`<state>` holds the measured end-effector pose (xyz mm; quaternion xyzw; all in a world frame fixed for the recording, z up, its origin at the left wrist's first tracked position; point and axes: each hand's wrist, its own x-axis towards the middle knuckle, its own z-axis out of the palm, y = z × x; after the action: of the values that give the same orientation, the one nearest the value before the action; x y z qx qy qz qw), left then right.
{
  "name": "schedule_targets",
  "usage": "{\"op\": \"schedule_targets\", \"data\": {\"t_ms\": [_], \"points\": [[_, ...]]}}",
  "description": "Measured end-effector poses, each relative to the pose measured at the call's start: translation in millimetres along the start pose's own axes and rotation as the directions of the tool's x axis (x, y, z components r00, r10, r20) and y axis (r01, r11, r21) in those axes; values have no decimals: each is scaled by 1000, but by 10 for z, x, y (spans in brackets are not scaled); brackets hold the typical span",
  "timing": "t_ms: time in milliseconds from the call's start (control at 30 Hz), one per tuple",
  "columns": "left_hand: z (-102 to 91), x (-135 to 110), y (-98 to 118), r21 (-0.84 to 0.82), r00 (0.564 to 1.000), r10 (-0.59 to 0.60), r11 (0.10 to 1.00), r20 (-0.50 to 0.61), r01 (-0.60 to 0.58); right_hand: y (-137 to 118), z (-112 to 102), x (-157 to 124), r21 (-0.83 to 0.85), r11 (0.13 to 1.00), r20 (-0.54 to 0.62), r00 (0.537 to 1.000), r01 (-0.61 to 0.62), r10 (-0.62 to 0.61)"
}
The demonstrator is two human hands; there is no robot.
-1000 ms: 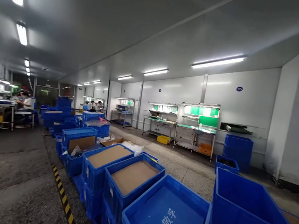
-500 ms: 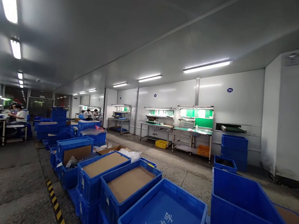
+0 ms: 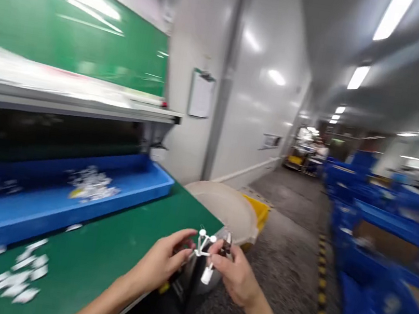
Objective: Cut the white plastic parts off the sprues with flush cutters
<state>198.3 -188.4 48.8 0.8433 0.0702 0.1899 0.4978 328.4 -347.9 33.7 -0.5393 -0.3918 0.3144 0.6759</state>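
Both my hands are low in the middle, off the right corner of a green workbench (image 3: 108, 252). My left hand (image 3: 160, 263) and my right hand (image 3: 235, 272) pinch a small white branched plastic part (image 3: 203, 245) between their fingertips. A little white tab hangs below the part at my right fingers. Small white plastic pieces (image 3: 13, 280) lie scattered on the bench to my left. A long blue tray (image 3: 48, 206) at the back of the bench holds another pile of white pieces (image 3: 89, 186).
A grey round bin and a yellow crate (image 3: 258, 214) stand on the floor past the bench corner. Blue crates (image 3: 386, 241) line the right side beyond a yellow-black floor stripe (image 3: 320, 294). A green panel and shelf (image 3: 68, 73) hang above the bench.
The view has swung from the far wall and rows of blue crates to the workbench. Both hands, not in view before, now show holding the white part.
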Motion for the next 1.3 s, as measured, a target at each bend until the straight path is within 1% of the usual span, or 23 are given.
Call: {"op": "schedule_targets", "data": {"t_ms": [67, 100, 167, 233, 300, 367, 433, 533, 633, 733, 800, 833, 867, 900, 933, 967, 1000, 1033, 1067, 1100, 1167, 1233, 1300], "points": [[-267, -267, -64, -8, 994, -78, 997, -82, 78, 206, 166, 191, 33, 999, 130, 991, -40, 35], [-380, -364, -55, 17, 991, -76, 997, -111, 78, 262, 240, 266, 57, 997, 198, 979, -61, 49], [-588, -530, -15, 152, 992, -11, 988, -124, 30, 334, 413, 398, 152, 979, 342, 936, -138, 79], [-777, -689, 0, 308, 997, 35, 951, -75, -10, 400, 633, 522, 254, 932, 470, 875, -261, 117], [-937, -848, -42, 416, 999, 11, 909, -50, 11, 484, 877, 649, 293, 880, 574, 805, -375, 152], [-1068, -999, -136, 474, 995, -48, 876, -92, 86, 581, 1115, 783, 282, 842, 659, 731, -461, 180], [-1187, -1139, -254, 513, 982, -95, 842, -163, 167, 670, 1339, 926, 244, 822, 722, 662, -514, 199], [-1400, -1315, -397, 512, 946, -159, 809, -282, 288, 747, 1688, 1161, 146, 836, 780, 581, -529, 232], [-1685, -1442, -468, 441, 899, -232, 808, -372, 391, 742, 2086, 1416, 60, 853, 833, 497, -518, 243], [-1977, -1533, -555, 386, 859, -235, 817, -455, 428, 685, 2464, 1672, 16, 876, 878, 426, -483, 218], [-2117, -1594, -660, 355, 833, -205, 833, -514, 424, 658, 2641, 1828, -1, 903, 897, 398, -429, 190], [-2160, -1627, -723, 323, 810, -195, 846, -554, 425, 661, 2697, 1897, -9, 925, 896, 408, -380, 176], [-2184, -1659, -789, 274, 781, -199, 861, -592, 428, 681, 2732, 1957, -29, 953, 880, 444, -302, 168], [-2189, -1689, -852, 210, 747, -213, 880, -630, 427, 720, 2748, 2007, -75, 978, 847, 505, -194, 165], [-2179, -1714, -907, 136, 715, -233, 898, -659, 418, 779, 2750, 2045, -150, 987, 801, 577, -64, 159], [-2157, -1732, -952, 65, 689, -253, 914, -679, 400, 852, 2742, 2069, -247, 966, 749, 646, 70, 144], [-2126, -1743, -983, 10, 672, -268, 925, -690, 379, 935, 2730, 2078, -347, 918, 706, 699, 194, 119], [-2093, -1746, -1002, -21, 659, -272, 932, -701, 362, 1019, 2718, 2073, -429, 853, 684, 724, 299, 90], [-2059, -1744, -1011, -28, 644, -263, 936, -719, 351, 1097, 2709, 2055, -480, 788, 684, 727, 385, 62], [-2029, -1738, -1012, -13, 628, -243, 938, -740, 347, 1161, 2704, 2027, -502, 736, 701, 712, 454, 39], [-1982, -1726, -1008, 51, 607, -190, 933, -771, 357, 1238, 2709, 1958, -504, 665, 741, 671, 551, 5], [-1953, -1726, -1014, 119, 612, -138, 925, -779, 361, 1252, 2722, 1897, -501, 631, 757, 654, 592, -12], [-1933, -1739, -1038, 163, 632, -108, 920, -767, 355, 1238, 2730, 1860, -492, 616, 763, 646, 615, -36]]}}
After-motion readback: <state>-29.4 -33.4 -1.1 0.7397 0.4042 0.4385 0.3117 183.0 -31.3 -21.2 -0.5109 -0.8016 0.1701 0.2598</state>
